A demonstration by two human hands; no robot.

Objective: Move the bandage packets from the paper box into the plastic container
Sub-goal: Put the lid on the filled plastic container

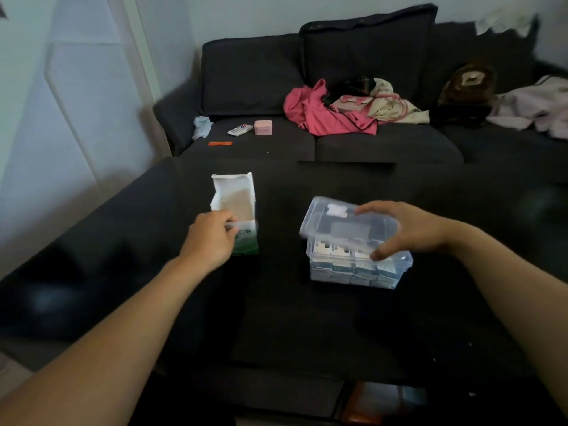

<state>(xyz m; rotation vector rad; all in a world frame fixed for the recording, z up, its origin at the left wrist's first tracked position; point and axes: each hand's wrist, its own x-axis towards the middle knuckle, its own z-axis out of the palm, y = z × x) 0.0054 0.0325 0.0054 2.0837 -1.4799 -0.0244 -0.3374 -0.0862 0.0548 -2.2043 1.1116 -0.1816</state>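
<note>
Holding: right hand point(408, 230) spans the clear lid point(347, 222), fingers point(368, 207) curled over its far edge, thumb at its near edge.
Lid: tilted, resting atop the plastic container point(359, 272).
Container: on the dark tabletop point(292, 327), stacked full of bandage packets point(338, 267).
Left hand point(212, 238): left of the container, fingers curled, pinching the near rim of the paper box point(236, 210).
Paper box: open; its inside shows no packets.
Sofa point(368, 142): beyond the container, carrying pink clothes point(319, 115) and a small pink case point(263, 127).
</note>
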